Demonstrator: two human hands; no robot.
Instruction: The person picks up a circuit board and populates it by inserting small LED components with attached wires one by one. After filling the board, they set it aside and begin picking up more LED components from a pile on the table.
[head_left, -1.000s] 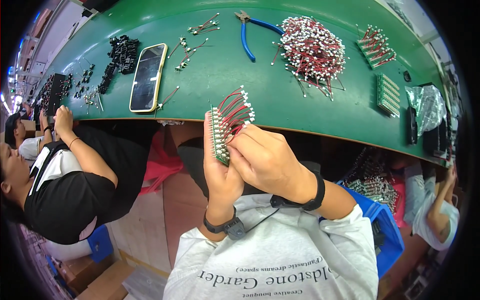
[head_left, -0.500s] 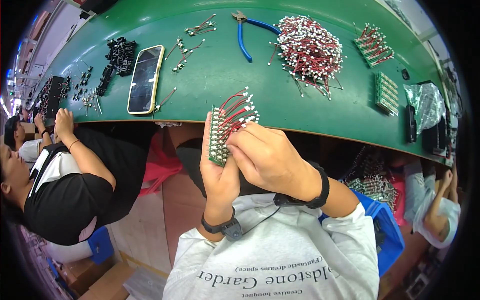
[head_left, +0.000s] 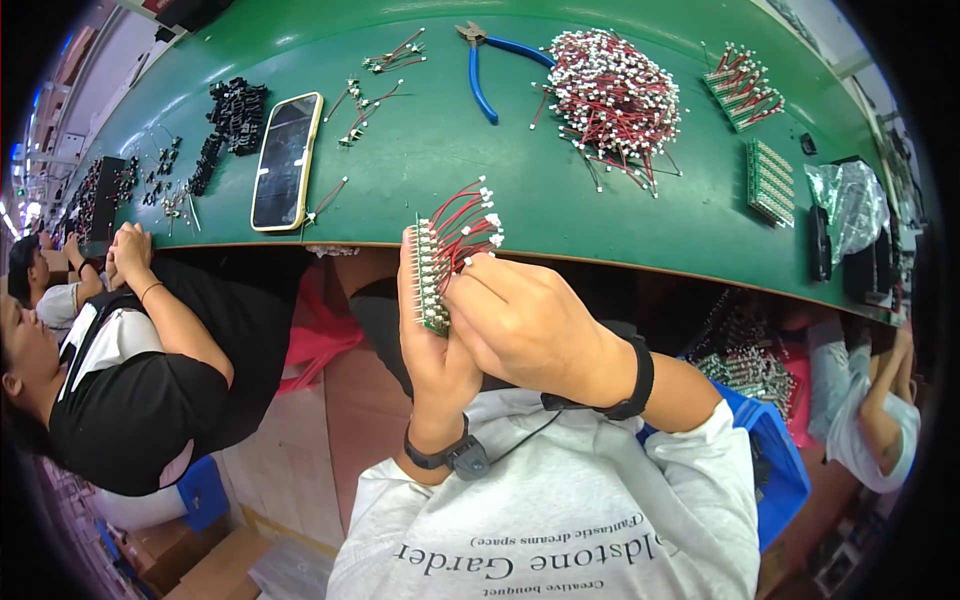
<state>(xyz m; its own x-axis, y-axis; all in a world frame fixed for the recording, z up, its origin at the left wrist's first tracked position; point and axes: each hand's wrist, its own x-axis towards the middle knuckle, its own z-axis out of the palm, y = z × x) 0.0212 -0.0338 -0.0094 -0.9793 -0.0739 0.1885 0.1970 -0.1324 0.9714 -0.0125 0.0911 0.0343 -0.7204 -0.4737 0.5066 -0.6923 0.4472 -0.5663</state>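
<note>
My left hand (head_left: pixel 432 370) is closed around a green circuit board (head_left: pixel 427 275), held tilted up just in front of the table edge. Small connectors run down the board in a column, and thin pins stick out along its left side. Red wire leads with white plugs (head_left: pixel 468 228) fan out from its upper part toward the right. My right hand (head_left: pixel 530 315) is pinched against the lower right side of the board. Its fingertips touch the board's lower connectors, but the back of the hand hides what lies between them.
On the green table (head_left: pixel 400 185) lie a heap of red leads (head_left: pixel 615 100), blue-handled cutters (head_left: pixel 480 75), a phone (head_left: pixel 286 165), black parts (head_left: pixel 238 115), a wired board (head_left: pixel 743 88) and stacked bare boards (head_left: pixel 769 183). A blue bin (head_left: pixel 770 460) stands at my right. A co-worker (head_left: pixel 140 370) sits at left.
The board has turned more edge-on, showing its pins more clearly. My right hand has shifted slightly left with it, still pinched at the board's lower part.
</note>
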